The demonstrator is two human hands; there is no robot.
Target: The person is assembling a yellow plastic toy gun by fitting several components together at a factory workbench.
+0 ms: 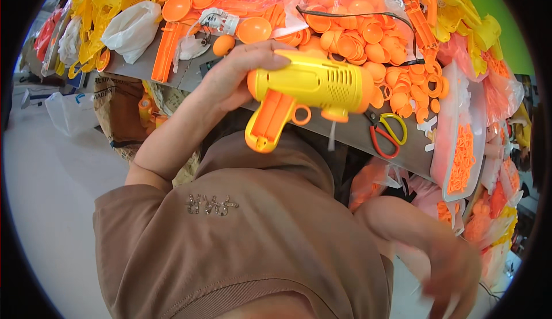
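A yellow toy gun (pixel 307 83) with orange ends and an open orange battery slot in its grip is held above the table edge. My left hand (pixel 241 74) is closed round the rear of the gun, its thumb along the top. An orange ring-shaped trigger shows in front of the grip. A thin pale strand hangs below the muzzle. At the lower right, away from the table, my right hand (pixel 451 279) is smeared by motion. Its fingers point down, and whether it holds anything cannot be made out.
Orange round caps (pixel 348 43) and rings cover the table (pixel 184 60). Scissors (pixel 385 135) with red and yellow handles lie near its edge. A white tub (pixel 445 166) of small orange parts stands to the right. Yellow parts (pixel 109 8) and a white bag (pixel 132 31) sit at the far left.
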